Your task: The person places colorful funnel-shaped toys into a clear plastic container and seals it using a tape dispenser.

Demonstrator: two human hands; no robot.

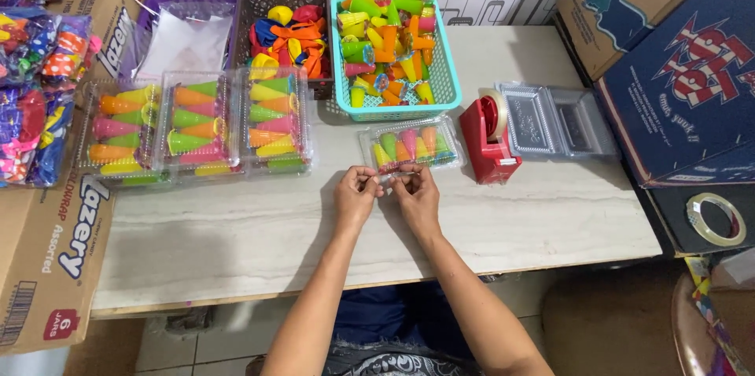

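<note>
My left hand [356, 193] and my right hand [416, 191] meet at the front edge of a small clear plastic box [410, 145] filled with coloured cones. Both hands pinch something thin between their fingertips, probably a strip of clear tape; it is too small to tell for sure. The box lies shut on the pale table [259, 234], just beyond my fingers. A red tape dispenser [487, 140] stands right of the box.
Three stacks of filled clear boxes [197, 124] sit at the left. Behind them are a purple basket [185, 30], a brown basket of balloons [287, 30] and a teal basket of cones [393, 46]. Empty clear boxes [554, 120] lie right. Cardboard cartons flank the table.
</note>
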